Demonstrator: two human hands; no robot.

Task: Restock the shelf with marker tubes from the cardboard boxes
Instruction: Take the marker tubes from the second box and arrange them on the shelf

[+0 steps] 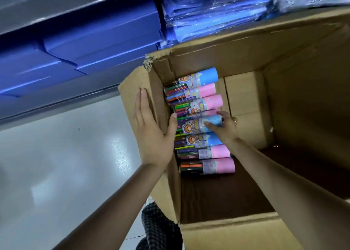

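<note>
The big cardboard box (246,64) is open, and a row of marker tubes (200,134) still lies along its wall at 9 o'clock. I count about eight tubes, some with pink ends and some with blue. The rest of the box floor, toward 3 o'clock, has no tubes on it, so a lot of the box looks already used up, but I am only guessing that.

The right hand (225,128) is down inside the box. Its fingers curl around one blue tube (206,124) in the middle of the row. The left hand (153,134) lies flat with straight fingers on the outside of the box wall, thumb hooked over the edge, keeping the box steady.

Blue packs (208,13) sit up at 12 o'clock. No tube has reached a shelf in this view, so about eight are left to carry over
</note>
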